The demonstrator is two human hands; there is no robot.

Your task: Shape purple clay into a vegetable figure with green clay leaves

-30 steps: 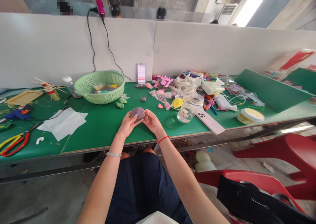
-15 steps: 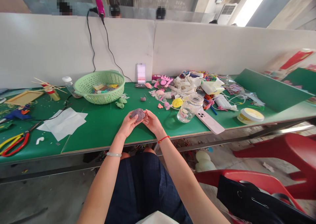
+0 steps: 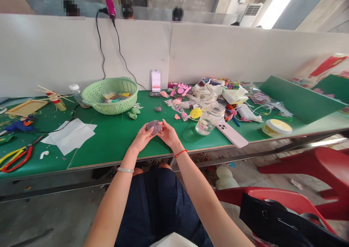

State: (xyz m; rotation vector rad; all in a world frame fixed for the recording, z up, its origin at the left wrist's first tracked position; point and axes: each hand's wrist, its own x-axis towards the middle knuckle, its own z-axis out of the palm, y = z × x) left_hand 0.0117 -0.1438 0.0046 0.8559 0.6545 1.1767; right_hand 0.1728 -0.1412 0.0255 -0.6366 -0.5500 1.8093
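Observation:
A purple-grey lump of clay is held between my two hands, above the front part of the green table. My left hand grips its left side, with the thumb on the near face. On the right side, the fingers of my right hand press against the lump. A smaller grey-purple piece lies on the table beyond my hands, beside thin wires. Green clay sits to the left of it, near the basket.
A green basket stands at the back left, with white paper and pliers nearer. On the right are a glass jar, a pink phone, a tub and a pile of packets.
The clay lump has turned slightly between my hands, and more of its surface shows. My right fingers have shifted a little over its right edge.

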